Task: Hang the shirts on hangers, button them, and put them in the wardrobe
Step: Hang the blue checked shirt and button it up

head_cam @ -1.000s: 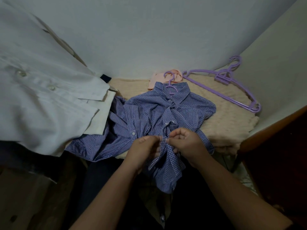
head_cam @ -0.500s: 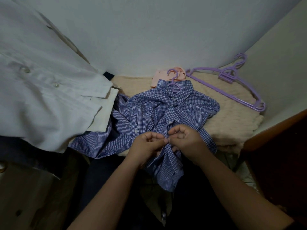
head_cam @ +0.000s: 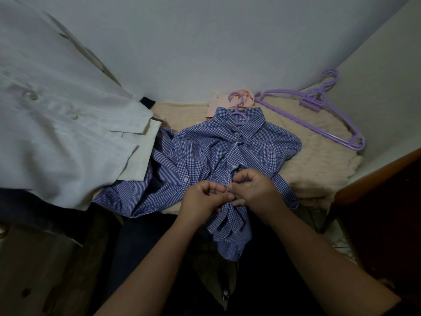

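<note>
A blue checked shirt (head_cam: pixel 230 151) lies on a cream knitted blanket (head_cam: pixel 319 160), with a purple hanger (head_cam: pixel 238 110) sticking out of its collar. My left hand (head_cam: pixel 202 199) and my right hand (head_cam: pixel 252 188) meet at the shirt's front placket, low on the shirt, each pinching the fabric edge there. A white button shows just above my right hand. A blue striped shirt (head_cam: pixel 141 188) lies beneath it to the left. A pink shirt (head_cam: pixel 218 103) is folded behind the collar.
A white shirt (head_cam: pixel 57 124) hangs close at the left. Spare purple hangers (head_cam: pixel 319 115) lie on the blanket by the right wall. A dark wooden edge (head_cam: pixel 376 179) runs along the right. Grey walls stand behind.
Both hands have stayed together at the placket, shifting slightly up the shirt; the fingers have worked at the fabric edge. The view has tilted a little.
</note>
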The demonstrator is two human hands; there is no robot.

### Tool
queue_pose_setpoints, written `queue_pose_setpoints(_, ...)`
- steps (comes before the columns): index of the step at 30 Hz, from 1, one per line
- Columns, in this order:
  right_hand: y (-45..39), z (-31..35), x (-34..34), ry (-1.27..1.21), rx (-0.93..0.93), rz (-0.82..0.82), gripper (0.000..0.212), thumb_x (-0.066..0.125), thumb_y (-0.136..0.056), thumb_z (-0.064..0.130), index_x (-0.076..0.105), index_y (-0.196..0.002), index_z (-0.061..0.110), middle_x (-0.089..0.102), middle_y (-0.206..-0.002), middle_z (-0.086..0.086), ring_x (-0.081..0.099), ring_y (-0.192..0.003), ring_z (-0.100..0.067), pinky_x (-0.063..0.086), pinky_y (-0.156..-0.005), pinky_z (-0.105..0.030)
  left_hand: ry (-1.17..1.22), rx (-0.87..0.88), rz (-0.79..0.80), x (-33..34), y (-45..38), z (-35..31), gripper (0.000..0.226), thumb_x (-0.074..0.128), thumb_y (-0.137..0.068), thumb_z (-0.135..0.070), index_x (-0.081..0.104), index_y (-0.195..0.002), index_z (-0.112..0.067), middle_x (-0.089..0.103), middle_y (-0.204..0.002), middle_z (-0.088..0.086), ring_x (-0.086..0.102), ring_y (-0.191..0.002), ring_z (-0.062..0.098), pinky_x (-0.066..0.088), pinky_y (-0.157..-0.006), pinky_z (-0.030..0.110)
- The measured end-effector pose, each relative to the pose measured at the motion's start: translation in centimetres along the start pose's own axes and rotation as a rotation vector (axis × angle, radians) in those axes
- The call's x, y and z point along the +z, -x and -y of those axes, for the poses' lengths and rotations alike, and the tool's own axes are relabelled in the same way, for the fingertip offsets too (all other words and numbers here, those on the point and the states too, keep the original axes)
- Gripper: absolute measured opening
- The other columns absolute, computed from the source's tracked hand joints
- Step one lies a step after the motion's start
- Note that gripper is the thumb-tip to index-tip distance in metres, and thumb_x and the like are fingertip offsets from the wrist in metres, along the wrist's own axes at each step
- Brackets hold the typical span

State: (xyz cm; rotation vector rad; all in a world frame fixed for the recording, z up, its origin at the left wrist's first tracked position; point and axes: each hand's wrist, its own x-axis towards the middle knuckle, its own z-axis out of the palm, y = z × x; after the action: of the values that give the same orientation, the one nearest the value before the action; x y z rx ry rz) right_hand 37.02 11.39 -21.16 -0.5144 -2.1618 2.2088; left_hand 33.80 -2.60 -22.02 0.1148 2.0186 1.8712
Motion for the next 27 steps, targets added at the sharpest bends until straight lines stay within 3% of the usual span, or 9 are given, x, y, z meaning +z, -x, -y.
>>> queue_pose_setpoints(4, -0.1, -0.3, -0.1, -0.023, -0.018, -0.04, 0.019, 0.065, -0.084, -0.001, 0.051, -0.086, 0.012, 0.066, -0.068, -0.008, 0.064, -0.057, -0.011, 0.056, -0.055, -0.026, -0.024, -0.008, 0.019, -0.2, -0.2, 0.1, 0.012, 0.081, -0.071, -0.008, 0.069, -0.074, -0.008, 0.065, -0.06, 0.0, 0.056, -0.052, 0.009, 0.048, -0.054, 0.019)
queue_pose_setpoints(8, -0.3, -0.5, -0.2, -0.032, -0.036, -0.049, 0.022, 0.064, -0.085, -0.002, 0.048, -0.085, 0.013, 0.063, -0.074, -0.019, 0.06, -0.06, -0.02, 0.055, -0.059, -0.03, -0.064, -0.018, 0.029, -0.3, -0.7, 0.1, 0.009, 0.076, -0.079, -0.018, 0.073, -0.076, -0.01, 0.068, -0.063, 0.002, 0.059, -0.056, 0.012, 0.049, -0.06, 0.023)
queue_pose_setpoints(12, -0.7, -0.8, -0.3, -0.05, -0.05, -0.047, 0.023, 0.065, -0.084, -0.002, 0.046, -0.084, 0.012, 0.061, -0.068, -0.014, 0.06, -0.058, -0.017, 0.055, -0.06, -0.03, -0.042, -0.089, 0.037, -0.3, -1.5, 0.0, 0.016, 0.071, -0.084, -0.017, 0.069, -0.071, -0.009, 0.065, -0.063, 0.002, 0.06, -0.056, 0.012, 0.052, -0.06, 0.028)
queue_pose_setpoints(17, -1.8, -1.2, -0.6, -0.013, -0.052, -0.083, 0.02, 0.066, -0.084, -0.001, 0.05, -0.082, 0.012, 0.061, -0.062, -0.005, 0.059, -0.052, -0.01, 0.052, -0.053, -0.023, 0.109, -0.274, 0.103, -0.2, -2.9, -0.1, 0.012, 0.067, -0.087, -0.019, 0.067, -0.08, -0.009, 0.065, -0.068, 0.0, 0.06, -0.063, 0.008, 0.048, -0.052, 0.022)
queue_pose_setpoints(22, -3.6, -1.6, -1.7, 0.014, 0.003, -0.113, 0.011, 0.065, -0.085, 0.005, 0.059, -0.079, 0.011, 0.062, -0.069, -0.005, 0.059, -0.065, -0.014, 0.05, -0.057, -0.024, 0.123, -0.22, 0.059, 0.6, -5.3, -1.0, 0.01, 0.066, -0.088, -0.019, 0.065, -0.083, -0.011, 0.059, -0.067, 0.003, 0.051, -0.058, 0.012, 0.041, -0.051, 0.024)
queue_pose_setpoints(27, -6.9, -0.7, -2.9, -0.056, 0.022, -0.147, 0.009, 0.061, -0.088, 0.004, 0.06, -0.081, 0.009, 0.06, -0.068, -0.008, 0.055, -0.058, -0.014, 0.048, -0.051, -0.021, 0.152, -0.168, 0.02, 1.7, -8.6, -3.0, 0.007, 0.065, -0.089, -0.017, 0.064, -0.083, -0.015, 0.06, -0.063, -0.004, 0.052, -0.059, 0.01, 0.042, -0.054, 0.025)
